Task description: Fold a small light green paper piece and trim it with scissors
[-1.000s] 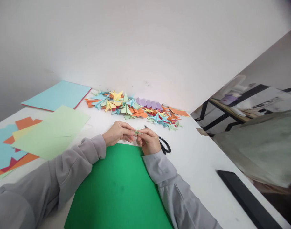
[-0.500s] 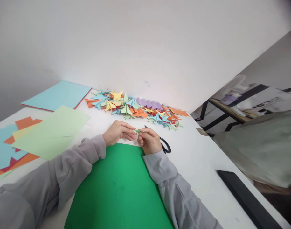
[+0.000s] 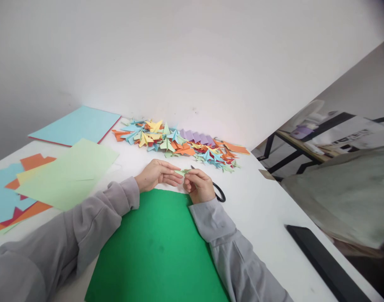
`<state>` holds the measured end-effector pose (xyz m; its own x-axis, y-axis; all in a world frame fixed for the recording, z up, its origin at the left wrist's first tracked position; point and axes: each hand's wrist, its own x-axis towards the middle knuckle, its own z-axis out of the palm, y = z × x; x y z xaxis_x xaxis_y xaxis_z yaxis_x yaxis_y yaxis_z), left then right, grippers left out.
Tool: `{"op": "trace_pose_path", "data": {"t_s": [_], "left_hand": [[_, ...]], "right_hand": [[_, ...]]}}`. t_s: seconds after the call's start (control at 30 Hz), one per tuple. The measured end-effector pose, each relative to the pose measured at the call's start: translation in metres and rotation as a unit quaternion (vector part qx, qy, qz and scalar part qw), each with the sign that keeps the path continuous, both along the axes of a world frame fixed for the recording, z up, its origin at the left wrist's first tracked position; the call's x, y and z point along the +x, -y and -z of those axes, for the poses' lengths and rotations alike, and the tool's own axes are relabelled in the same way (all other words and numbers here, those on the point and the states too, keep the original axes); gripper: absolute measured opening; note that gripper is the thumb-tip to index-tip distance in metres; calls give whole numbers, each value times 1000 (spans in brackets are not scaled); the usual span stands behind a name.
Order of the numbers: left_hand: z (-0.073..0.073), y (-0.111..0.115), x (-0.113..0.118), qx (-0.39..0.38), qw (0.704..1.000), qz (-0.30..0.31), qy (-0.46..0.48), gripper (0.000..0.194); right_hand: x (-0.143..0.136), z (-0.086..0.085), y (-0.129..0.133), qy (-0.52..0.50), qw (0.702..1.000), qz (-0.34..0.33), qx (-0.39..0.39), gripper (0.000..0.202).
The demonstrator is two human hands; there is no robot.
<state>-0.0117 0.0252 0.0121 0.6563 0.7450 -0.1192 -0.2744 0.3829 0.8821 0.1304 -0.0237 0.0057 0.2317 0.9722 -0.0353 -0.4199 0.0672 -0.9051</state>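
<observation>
Between my two hands is a small piece of folded light green paper (image 3: 182, 172), just beyond the far edge of a green sheet (image 3: 160, 243). My left hand (image 3: 158, 174) pinches its left end between thumb and fingers. At the right end, the thumb and index finger of my right hand (image 3: 198, 184) grip the same piece. Scissors (image 3: 222, 193) with a black handle lie partly hidden behind my right hand. Further back sits a heap of small folded paper shapes (image 3: 166, 144) in yellow, orange, blue, green and red, with purple ones (image 3: 196, 136) behind.
Light green sheets (image 3: 69, 176) overlap blue, orange and yellow scraps (image 3: 3, 193) at the left. A light blue sheet (image 3: 78, 126) lies at the back left. A long black object (image 3: 327, 260) rests near the right table edge; a shelf (image 3: 299, 144) stands beyond.
My right hand has shifted slightly to the right, and the fingers of my left hand reach a little further right. More of the light green piece shows between them.
</observation>
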Motion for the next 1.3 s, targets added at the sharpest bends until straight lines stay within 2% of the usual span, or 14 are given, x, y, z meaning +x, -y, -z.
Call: {"op": "trace_pose_path", "data": {"t_s": [0.53,0.93,1.17,1.3], "left_hand": [[0,0,-2,-15,999,36,34,24],[1,1,-1,3,999,43,33,27],[3,7,5,91,995,-17,-31,29],[4,7,7,112,991,-54,-56,25]], "right_hand": [[3,0,-1,-5,1000,10,3,10],[2,1,-1,-5,1000,0,6,10],[1,4,0,22,998,-52,20,6],[1,5,0,34,997,-71,10,8]]}}
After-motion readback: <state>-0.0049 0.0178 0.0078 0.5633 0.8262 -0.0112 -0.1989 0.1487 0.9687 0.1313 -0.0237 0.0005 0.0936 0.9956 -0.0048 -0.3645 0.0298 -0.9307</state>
